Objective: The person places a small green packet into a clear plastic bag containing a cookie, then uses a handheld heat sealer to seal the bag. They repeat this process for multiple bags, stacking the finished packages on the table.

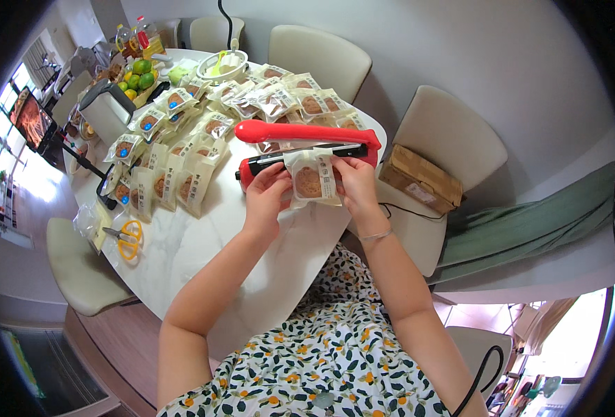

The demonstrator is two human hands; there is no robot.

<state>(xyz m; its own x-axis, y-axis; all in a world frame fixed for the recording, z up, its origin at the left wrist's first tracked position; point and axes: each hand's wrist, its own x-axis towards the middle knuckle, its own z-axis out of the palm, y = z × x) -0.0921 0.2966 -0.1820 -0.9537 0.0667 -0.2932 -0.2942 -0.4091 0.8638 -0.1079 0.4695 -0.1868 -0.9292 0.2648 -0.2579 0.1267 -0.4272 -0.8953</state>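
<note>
Both hands hold one clear-fronted plastic bag with a cookie inside (309,180), flat side up and bearing printed writing. My left hand (268,195) grips the bag's left edge, and my right hand (356,182) pinches its right edge. The bag's top edge lies over the black bar of a red hand impulse sealer (307,131), whose red lever arm is raised. Beyond the sealer lie many bagged cookies (276,101). More cookie bags (165,182) stand or lie to the left, some with a blue round spot on them.
Yellow-handled scissors (129,240) lie at the table's left edge beside crumpled plastic. A phone (32,121) on a stand, a grey-and-white appliance (106,110), a fruit basket (148,94) and a white bowl (223,65) stand farther back. A cardboard box (420,180) rests on the right chair.
</note>
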